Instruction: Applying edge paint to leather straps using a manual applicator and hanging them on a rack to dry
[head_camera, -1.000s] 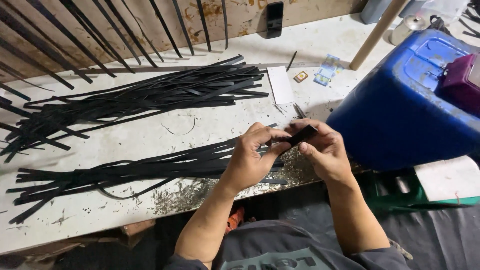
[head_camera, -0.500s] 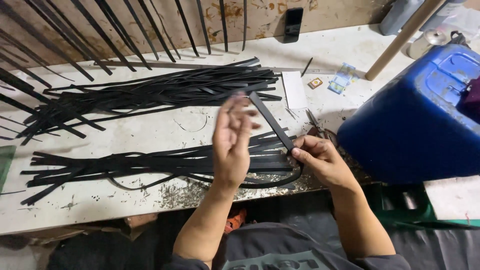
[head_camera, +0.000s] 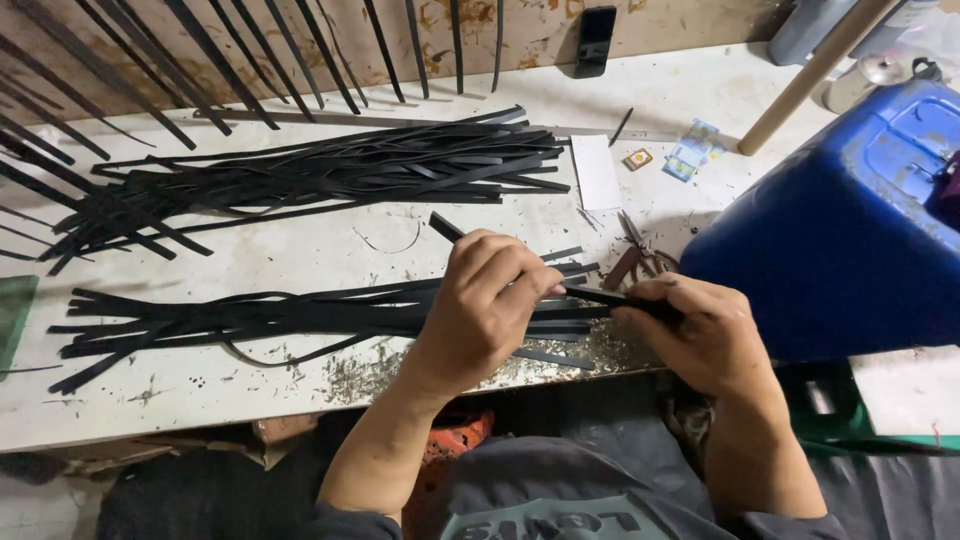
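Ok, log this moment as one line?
left hand: grips black strip | right hand: grips strip's other end | bench: two strip piles | right: blue drum

I see a white, scuffed table (head_camera: 300, 250). Near edge: a pile of black strips (head_camera: 250, 318) amid grey shavings (head_camera: 360, 372). Farther back: a larger bundle of black strips (head_camera: 330, 175). Far right: white paper slip (head_camera: 596, 171), small orange box (head_camera: 637, 158), blue packet (head_camera: 690, 152), scissors (head_camera: 640, 255). A dark phone (head_camera: 596, 38) leans at the far edge.
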